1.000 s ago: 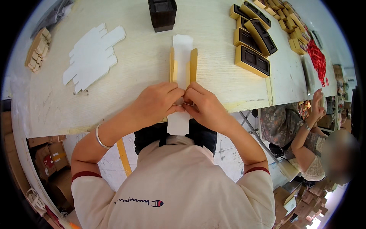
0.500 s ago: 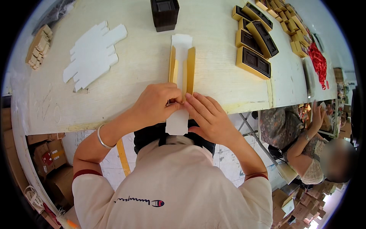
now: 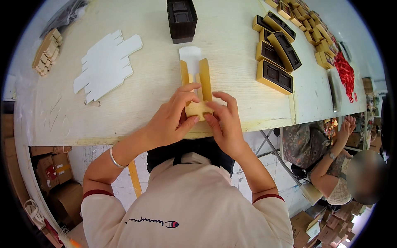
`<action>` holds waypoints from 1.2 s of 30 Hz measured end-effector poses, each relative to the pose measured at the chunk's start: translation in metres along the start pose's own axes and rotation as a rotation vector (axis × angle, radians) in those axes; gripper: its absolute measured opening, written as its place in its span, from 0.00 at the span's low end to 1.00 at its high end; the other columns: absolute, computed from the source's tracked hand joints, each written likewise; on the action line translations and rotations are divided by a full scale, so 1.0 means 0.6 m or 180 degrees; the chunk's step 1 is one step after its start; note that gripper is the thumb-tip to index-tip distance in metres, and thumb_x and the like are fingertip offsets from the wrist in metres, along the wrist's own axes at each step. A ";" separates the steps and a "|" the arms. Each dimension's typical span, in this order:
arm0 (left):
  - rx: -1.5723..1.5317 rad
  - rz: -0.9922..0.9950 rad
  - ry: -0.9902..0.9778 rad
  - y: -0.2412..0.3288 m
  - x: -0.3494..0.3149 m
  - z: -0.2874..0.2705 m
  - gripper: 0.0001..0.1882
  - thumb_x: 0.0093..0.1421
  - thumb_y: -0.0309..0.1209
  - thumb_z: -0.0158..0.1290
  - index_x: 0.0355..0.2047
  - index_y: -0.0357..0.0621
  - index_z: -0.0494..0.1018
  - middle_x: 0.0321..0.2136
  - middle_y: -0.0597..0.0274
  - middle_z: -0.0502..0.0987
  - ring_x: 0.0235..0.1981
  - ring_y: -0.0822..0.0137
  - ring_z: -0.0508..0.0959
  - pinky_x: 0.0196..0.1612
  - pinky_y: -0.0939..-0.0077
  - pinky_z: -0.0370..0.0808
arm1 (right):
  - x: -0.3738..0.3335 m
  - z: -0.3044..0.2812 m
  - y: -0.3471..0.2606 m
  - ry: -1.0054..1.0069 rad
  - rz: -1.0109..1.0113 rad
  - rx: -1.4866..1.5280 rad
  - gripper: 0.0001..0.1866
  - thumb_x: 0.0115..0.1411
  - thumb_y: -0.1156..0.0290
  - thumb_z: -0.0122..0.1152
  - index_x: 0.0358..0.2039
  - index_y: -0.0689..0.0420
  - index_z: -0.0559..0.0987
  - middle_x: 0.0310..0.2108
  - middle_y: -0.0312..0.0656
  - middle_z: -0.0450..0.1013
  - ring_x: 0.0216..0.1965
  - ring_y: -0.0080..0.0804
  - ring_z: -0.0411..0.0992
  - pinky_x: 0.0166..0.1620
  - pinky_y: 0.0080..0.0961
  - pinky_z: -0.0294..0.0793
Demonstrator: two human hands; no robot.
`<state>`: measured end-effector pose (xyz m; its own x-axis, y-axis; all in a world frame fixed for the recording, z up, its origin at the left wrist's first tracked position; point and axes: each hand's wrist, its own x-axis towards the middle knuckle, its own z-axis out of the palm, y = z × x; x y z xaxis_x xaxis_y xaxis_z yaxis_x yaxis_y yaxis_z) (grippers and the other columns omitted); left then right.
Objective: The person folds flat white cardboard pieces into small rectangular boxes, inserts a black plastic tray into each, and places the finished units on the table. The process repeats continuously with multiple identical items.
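A partly folded gold cardboard box (image 3: 205, 76) with a white inside lies lengthwise in front of me, its long side walls standing up. Its far white flap (image 3: 190, 53) lies flat on the table. The near end panel is folded up, gold side out. My left hand (image 3: 171, 111) grips the box's near left corner, thumb against the end panel and fingers over the side wall. My right hand (image 3: 225, 120) presses its thumb on the same panel from the right, fingers curved over the near right corner.
A stack of dark plastic trays (image 3: 182, 25) stands beyond the box. Flat white box blanks (image 3: 109, 66) lie at left. Several gold boxes with dark inserts (image 3: 275, 76) sit at right, near red ribbon (image 3: 344, 76). Another person's hand (image 3: 347, 126) shows at far right.
The near flap, flat and hanging past the table edge before, is now folded up as an end wall. Both hands have shifted to hold that end by the thumbs.
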<state>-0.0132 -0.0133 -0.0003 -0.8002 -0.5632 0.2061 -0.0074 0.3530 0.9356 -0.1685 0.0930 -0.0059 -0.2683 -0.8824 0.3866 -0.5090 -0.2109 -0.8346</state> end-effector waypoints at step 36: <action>0.2626 0.1040 -0.0591 0.036 -0.003 -0.051 0.16 0.43 0.35 0.63 0.31 0.44 0.73 0.39 0.62 0.73 0.40 0.62 0.72 0.42 0.72 0.72 | 0.058 -0.099 -0.025 -0.1251 -0.1044 -0.1571 0.28 0.46 0.83 0.59 0.52 0.58 0.73 0.41 0.47 0.71 0.40 0.45 0.70 0.41 0.34 0.70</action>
<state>0.0065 -0.0278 0.0282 -0.9211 -0.2367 0.3090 -0.1331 0.9376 0.3213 -0.2186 0.0904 0.0431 0.2298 -0.9120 0.3397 -0.8489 -0.3586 -0.3883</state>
